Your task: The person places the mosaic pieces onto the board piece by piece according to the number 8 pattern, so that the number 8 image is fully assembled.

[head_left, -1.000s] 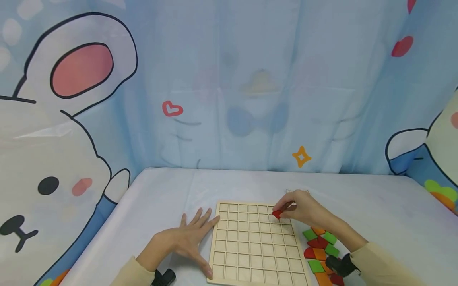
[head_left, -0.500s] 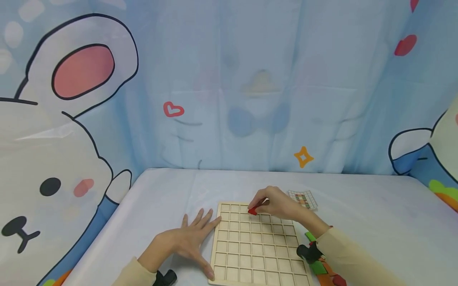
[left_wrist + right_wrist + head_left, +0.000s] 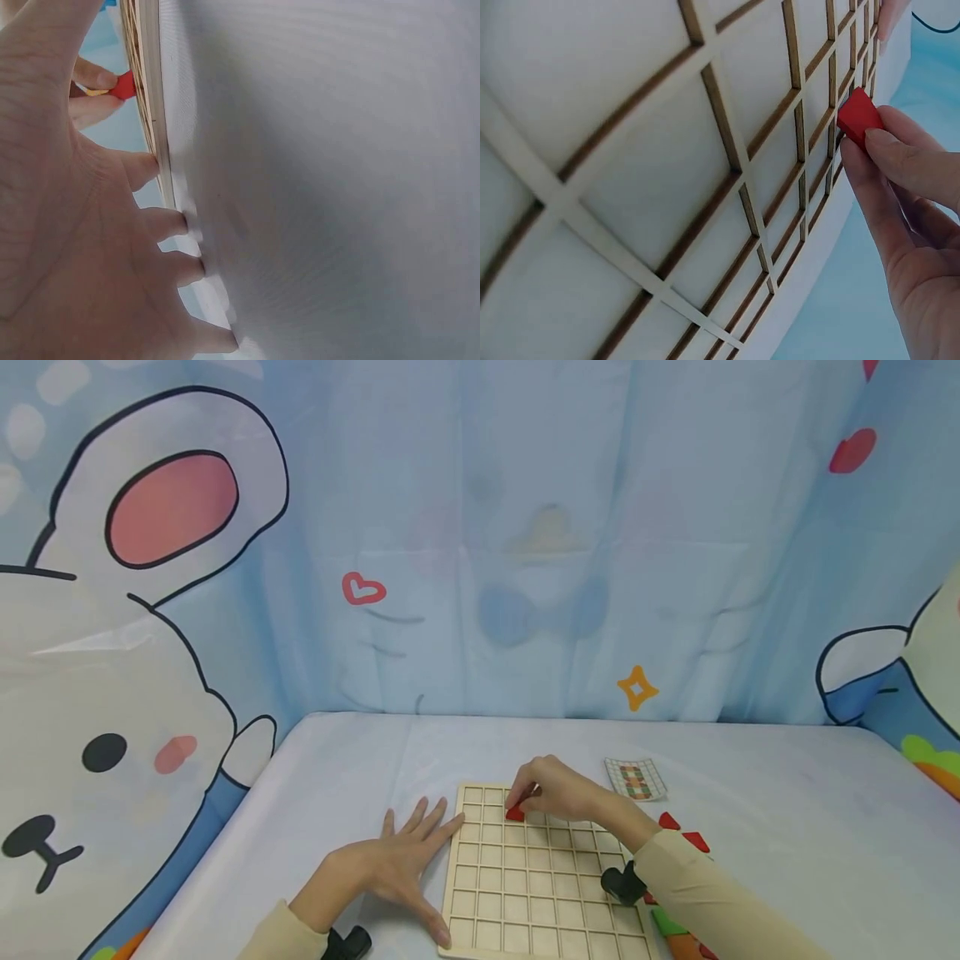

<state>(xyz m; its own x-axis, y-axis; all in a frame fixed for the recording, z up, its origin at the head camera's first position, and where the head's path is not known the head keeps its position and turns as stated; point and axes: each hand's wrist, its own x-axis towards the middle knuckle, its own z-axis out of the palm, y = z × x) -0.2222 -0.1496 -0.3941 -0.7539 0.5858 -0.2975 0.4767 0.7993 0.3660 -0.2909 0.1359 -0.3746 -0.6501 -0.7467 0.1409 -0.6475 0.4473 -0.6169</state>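
Tabletop (image 3: pixel 360 760): R hand (image 3: pixel 558 789) pinches red tile (image 3: pixel 515 812) (contact w/ board (image 3: pixel 525 881) unclear); L hand (image 3: pixel 397 864) spread.

Prob. a small curtained-off rec. booth; bldg. type can't be told. Lt.-blue fabric backdrop (image 3: pixel 450 510) w/ cartoon prints, e.g. big white animal (image 3: pixel 142 672) on L side & red heart (image 3: pixel 852 451) upper R, hangs behind & beside a white-covered tabletop (image 3: pixel 345 764). Blk. cam (image 3: pixel 624 885) at R wrist also suggests a rec. set-up.

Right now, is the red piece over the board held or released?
Held: head and right wrist views show the right hand pinching the red piece.
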